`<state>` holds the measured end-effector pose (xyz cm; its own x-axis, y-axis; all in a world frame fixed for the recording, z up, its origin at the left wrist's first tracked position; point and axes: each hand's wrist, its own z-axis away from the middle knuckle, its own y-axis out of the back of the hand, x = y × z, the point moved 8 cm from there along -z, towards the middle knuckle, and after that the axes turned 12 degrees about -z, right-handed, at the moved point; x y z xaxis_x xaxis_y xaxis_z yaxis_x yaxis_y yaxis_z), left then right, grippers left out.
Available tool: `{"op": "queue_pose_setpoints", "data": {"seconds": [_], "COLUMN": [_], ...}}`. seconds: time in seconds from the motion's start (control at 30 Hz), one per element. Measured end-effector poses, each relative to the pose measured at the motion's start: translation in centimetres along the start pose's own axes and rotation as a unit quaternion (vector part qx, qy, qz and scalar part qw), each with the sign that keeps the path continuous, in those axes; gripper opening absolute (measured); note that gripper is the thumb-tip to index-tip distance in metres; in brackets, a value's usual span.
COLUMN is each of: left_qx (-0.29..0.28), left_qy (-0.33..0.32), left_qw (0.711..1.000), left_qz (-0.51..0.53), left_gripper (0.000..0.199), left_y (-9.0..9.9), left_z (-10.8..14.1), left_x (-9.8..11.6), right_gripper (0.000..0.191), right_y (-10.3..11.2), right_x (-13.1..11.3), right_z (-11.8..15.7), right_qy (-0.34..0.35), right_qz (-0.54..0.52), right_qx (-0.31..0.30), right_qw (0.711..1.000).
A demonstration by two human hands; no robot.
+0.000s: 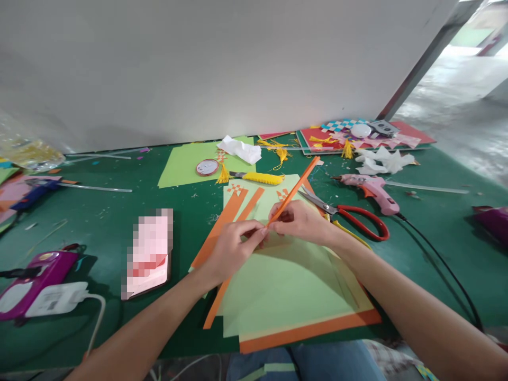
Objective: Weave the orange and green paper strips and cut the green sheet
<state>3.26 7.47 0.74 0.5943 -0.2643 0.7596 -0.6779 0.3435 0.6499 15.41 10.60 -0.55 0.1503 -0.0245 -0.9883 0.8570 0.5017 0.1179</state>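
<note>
Red-handled scissors (363,219), yellow cutter (264,178), green table (103,206)

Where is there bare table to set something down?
Mostly bare: the green table between the blue tool and the phone, and between the black cable and the purple item at far right. Crowded: around the left hand and right hand, with paper sheets and scissors, and along the white panel.

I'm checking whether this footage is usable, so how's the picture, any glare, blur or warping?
Head view: strong glare on the floor at upper right; soft arm shadows on the green paper; phone pixelated; plastic bag at left smeared; wall base slants, likely lens warp or head tilt; hands fairly sharp.
</note>
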Motion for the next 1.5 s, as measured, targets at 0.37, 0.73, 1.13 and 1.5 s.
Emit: {"op": "queue_pose_setpoints", "data": {"seconds": [0.37,0.73,1.13,1.5], "left_qx": [-0.002,0.016,0.017,0.013], "left_qy": [0.011,-0.013,-0.008,0.013], "left_qw": [0.997,1.0,0.999,0.999], "left_qz": [0.074,0.003,0.031,0.034], "left_gripper": [0.028,0.032,0.03,0.03], "left_y": [-0.3,0.3,0.2,0.1], "left_z": [0.0,-0.1,0.0,-0.1], "left_x": [-0.2,0.1,-0.2,-0.3], "right_gripper": [0.023,0.022,0.024,0.024], "right_y": [2.1,-0.1,3.5,0.5], "right_x": [-0.7,0.0,-0.4,-0.1], "right_z": [0.3,0.1,0.3,0.1], "right_qy": [0.011,0.002,0.012,0.013], "right_qz": [-0.012,-0.031,-0.073,-0.014], "right_qx": [0.044,-0.016,0.089,0.043], "right_qw": [0.999,0.999,0.993,0.999]}}
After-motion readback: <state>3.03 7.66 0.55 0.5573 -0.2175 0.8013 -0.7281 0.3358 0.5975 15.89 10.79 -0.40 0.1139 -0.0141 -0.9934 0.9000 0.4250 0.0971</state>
